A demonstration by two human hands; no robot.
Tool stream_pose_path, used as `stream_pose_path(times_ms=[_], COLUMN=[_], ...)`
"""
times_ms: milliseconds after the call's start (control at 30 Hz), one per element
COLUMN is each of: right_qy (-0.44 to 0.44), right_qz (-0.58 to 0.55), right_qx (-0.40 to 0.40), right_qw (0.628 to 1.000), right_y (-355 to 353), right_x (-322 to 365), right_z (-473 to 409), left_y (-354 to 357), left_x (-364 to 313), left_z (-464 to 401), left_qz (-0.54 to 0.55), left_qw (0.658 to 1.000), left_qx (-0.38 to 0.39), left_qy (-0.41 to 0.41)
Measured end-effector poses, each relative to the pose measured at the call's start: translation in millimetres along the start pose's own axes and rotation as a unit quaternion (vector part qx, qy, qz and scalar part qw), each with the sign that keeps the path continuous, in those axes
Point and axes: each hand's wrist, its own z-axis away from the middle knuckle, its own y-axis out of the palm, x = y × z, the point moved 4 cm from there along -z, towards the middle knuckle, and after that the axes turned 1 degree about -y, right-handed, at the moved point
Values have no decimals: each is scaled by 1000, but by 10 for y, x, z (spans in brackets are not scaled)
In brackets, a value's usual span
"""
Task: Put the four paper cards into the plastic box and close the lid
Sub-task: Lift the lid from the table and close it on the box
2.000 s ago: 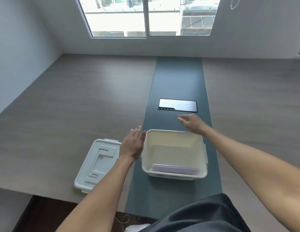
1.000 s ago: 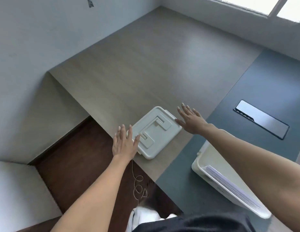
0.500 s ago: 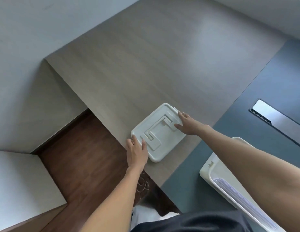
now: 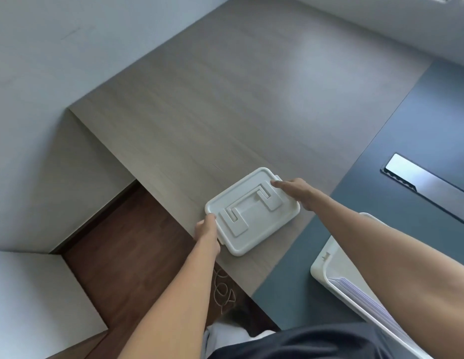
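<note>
- Left hand (image 4: 206,230) grips the near-left end of the flat white rectangular plastic lid (image 4: 252,211); right hand (image 4: 295,190) clasps its far end.
- Lid lies by the worktop's (image 4: 225,104) near edge.
- White plastic box (image 4: 319,271), right, holds pale paper cards (image 4: 363,303).

Both hands on the white rectangular plastic lid (image 4: 251,211)

The left hand (image 4: 206,229) grips its near-left edge, the right hand (image 4: 297,190) its far-right edge, on the grey wood-grain bench (image 4: 225,99); the open white plastic box (image 4: 323,268) beside holds paper cards (image 4: 355,294).
</note>
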Motion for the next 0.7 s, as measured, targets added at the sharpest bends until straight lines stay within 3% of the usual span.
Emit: stream_pose_path(times_ms=[267,500,700], right_qy=[-72,-149,-142], right_qz=[-46,-69,-154], right_qx=[-70,-167,-269], right_qw=[994,972,940], right_y=[-534,-1345,-1964], right_x=[347,194,-440], right_z=[572,1123,1557], left_y=[182,697,1269], left_x=[-270,-598,-630], left_z=[313,511,764], left_qz=[69,49,-11], left_qw=[995,990,971], left_qx=[72,97,180], left_qy=[-17,94,157])
